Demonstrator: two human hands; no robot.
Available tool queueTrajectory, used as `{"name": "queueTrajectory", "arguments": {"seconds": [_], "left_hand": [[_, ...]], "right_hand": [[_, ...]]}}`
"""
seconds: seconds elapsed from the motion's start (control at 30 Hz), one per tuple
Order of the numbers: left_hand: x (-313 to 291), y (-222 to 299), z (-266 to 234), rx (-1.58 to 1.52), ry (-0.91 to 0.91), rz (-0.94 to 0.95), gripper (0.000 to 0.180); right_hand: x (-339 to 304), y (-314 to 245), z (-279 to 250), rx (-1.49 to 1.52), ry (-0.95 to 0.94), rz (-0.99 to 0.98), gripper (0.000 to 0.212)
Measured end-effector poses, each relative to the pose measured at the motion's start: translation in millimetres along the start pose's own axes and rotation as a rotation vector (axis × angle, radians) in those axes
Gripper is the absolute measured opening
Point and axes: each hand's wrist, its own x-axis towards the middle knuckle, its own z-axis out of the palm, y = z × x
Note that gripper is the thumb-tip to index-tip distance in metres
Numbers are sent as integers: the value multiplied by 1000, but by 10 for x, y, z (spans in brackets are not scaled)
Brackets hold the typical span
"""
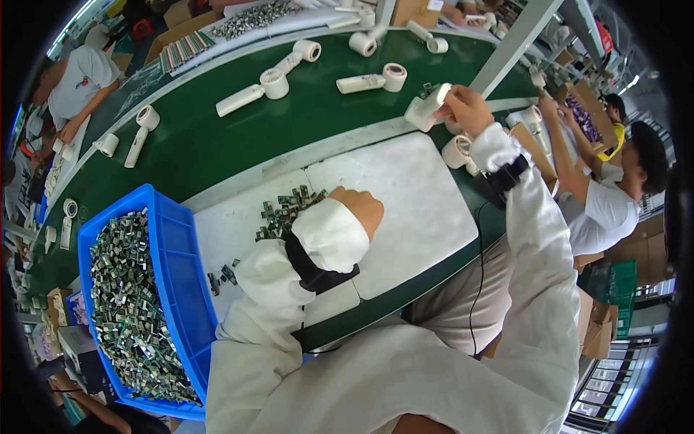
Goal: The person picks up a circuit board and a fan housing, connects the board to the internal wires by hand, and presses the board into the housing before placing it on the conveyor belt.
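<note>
My right hand (pixel 468 110) is closed on a white plastic handheld fan housing (pixel 423 114), raised at the near edge of the green belt. A small green piece shows at the housing's upper edge. My left hand (pixel 363 210) rests on the white work mat (pixel 405 195) with its fingers curled under. What those fingers hold, if anything, is hidden. Beside it lies a loose pile of small green circuit boards (pixel 278 215), partly behind my left sleeve. Several more boards (pixel 225 275) lie nearer the blue bin. Another white fan part (pixel 457 151) sits below my right hand.
A blue bin (pixel 177 267) full of small circuit boards stands at my left. Across the green conveyor belt (pixel 195 145) lie several white handheld fans (pixel 275 84). A grey metal post (pixel 513 47) rises behind my right hand. Co-workers sit left and right; a black cord (pixel 481 282) hangs near my lap.
</note>
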Motion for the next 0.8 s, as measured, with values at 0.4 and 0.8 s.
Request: {"name": "queueTrajectory", "arguments": {"seconds": [0.4,0.8], "left_hand": [[207,213,64,-152,25,110,5],[65,329,-348,-187,76,124,13]], "right_hand": [[1025,-322,895,-853,-207,-441,37],[1949,926,407,-889,2,30,70]]}}
